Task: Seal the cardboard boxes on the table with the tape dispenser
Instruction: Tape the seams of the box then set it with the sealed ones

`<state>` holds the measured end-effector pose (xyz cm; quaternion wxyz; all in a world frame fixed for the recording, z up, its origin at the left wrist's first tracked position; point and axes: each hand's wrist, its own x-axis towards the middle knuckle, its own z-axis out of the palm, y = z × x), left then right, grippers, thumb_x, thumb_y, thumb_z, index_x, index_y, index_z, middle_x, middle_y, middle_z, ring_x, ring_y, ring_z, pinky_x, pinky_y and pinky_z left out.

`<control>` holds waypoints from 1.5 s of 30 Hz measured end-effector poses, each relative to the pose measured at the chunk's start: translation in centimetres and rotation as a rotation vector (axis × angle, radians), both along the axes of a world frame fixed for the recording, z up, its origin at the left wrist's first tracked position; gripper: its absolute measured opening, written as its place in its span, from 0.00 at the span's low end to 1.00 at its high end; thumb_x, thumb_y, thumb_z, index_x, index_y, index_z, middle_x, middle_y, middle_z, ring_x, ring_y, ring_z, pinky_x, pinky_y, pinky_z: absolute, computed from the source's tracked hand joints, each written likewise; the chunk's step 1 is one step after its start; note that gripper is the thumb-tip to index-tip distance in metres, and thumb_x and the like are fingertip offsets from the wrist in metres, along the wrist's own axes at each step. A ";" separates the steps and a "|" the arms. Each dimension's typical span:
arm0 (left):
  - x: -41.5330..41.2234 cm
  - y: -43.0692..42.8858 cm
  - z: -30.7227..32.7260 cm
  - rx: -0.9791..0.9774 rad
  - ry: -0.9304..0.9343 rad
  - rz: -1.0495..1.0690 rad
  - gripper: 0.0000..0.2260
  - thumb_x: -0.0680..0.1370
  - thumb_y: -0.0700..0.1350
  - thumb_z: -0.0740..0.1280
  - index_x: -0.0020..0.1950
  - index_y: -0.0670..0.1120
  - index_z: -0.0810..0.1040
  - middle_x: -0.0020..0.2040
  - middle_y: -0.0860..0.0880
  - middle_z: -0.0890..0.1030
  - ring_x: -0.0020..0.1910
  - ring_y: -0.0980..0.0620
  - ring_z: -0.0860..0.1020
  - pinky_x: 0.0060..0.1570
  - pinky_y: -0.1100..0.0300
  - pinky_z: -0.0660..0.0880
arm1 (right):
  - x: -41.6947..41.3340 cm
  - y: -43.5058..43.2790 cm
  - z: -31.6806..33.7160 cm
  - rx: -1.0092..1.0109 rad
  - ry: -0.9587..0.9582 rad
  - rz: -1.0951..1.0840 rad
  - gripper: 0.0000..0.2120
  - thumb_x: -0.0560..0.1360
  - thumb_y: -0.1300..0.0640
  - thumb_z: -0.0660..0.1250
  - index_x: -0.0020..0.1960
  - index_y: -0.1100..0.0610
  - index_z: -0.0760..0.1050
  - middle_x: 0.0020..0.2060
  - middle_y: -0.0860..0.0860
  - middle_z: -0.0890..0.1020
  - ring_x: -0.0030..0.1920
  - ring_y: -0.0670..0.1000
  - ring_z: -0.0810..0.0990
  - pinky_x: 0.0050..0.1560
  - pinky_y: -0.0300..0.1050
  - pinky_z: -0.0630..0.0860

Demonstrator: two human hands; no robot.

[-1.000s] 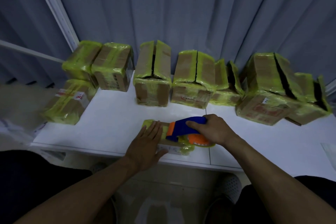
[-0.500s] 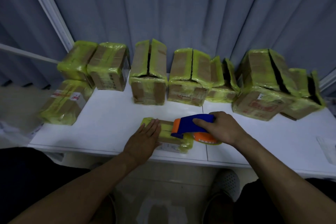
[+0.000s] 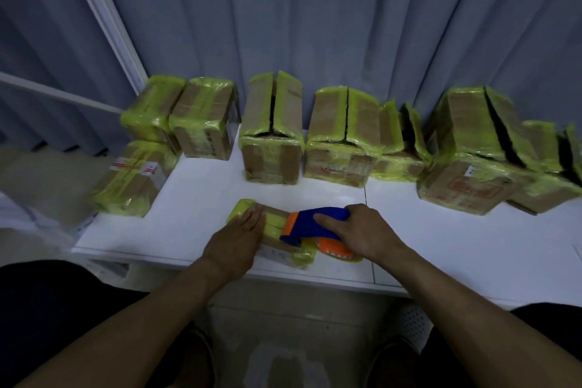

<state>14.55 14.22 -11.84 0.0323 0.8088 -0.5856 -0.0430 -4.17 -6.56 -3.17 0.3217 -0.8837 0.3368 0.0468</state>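
Grey-blue curtains (image 3: 346, 25) hang behind a white bench (image 3: 195, 198), and I am looking down on it from above. On the near part of the bench, close to its front edge, lies a small flat cardboard box (image 3: 271, 224) wrapped in yellow-green tape. My left hand (image 3: 234, 239) lies flat and open on the box's left end, fingers straight and together, pressing down on it. My right hand (image 3: 362, 233) is wrapped around the blue handle of the tape dispenser (image 3: 310, 225), whose orange front sits on the box top and whose orange roll hangs off the box's right end, just above the bench. The box shows bare brown card between yellow-green bands. Along the back of the bench stands a row of larger boxes (image 3: 343, 135), all banded in the same tape, several with a dark slit where the top flaps meet. A strip of bare white bench separates them from the small box. Right of my right hand the bench is open.
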 end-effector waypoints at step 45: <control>0.4 -0.5 -0.5 0.055 0.265 0.094 0.43 0.70 0.72 0.67 0.79 0.61 0.52 0.80 0.56 0.47 0.79 0.49 0.39 0.76 0.48 0.36 | 1.1 1.3 0.4 0.303 -0.075 -0.186 0.26 0.67 0.35 0.78 0.48 0.58 0.83 0.38 0.50 0.85 0.38 0.47 0.84 0.32 0.37 0.72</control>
